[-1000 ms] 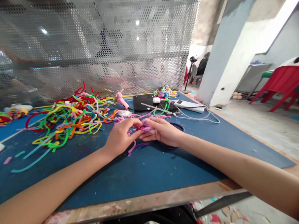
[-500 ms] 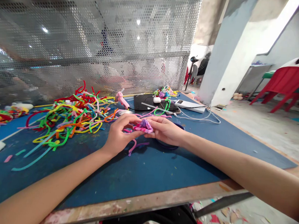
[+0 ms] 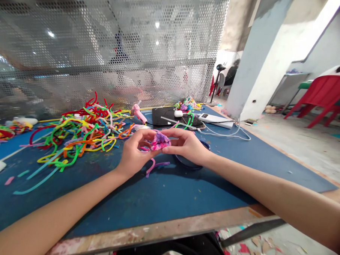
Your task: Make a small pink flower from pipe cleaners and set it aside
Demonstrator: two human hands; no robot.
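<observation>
Between my two hands is a small bundle of twisted pipe cleaners (image 3: 160, 141) in purple and pink, held just above the blue table. My left hand (image 3: 136, 148) grips its left side, thumb below and fingers above. On the other side my right hand (image 3: 187, 146) pinches it with thumb and fingertips. Fingers cover parts of its edges. Loose purple pipe cleaner pieces (image 3: 158, 165) lie on the table just below my hands. A dark blue ring-shaped object (image 3: 189, 166) sits partly hidden under my right hand.
A tangled heap of coloured pipe cleaners (image 3: 82, 127) spreads at the left. Behind my hands are a pink glue gun (image 3: 138, 113), a black flat device (image 3: 162, 116), a white earbud case (image 3: 178, 113) and a white power strip (image 3: 217, 120) with cables. A perforated metal panel (image 3: 105, 57) borders the back.
The pipe cleaner bundle has turned and shifted slightly left, showing more of its purple and pink face. My right hand's fingers have re-gripped around it; my left hand barely moved.
</observation>
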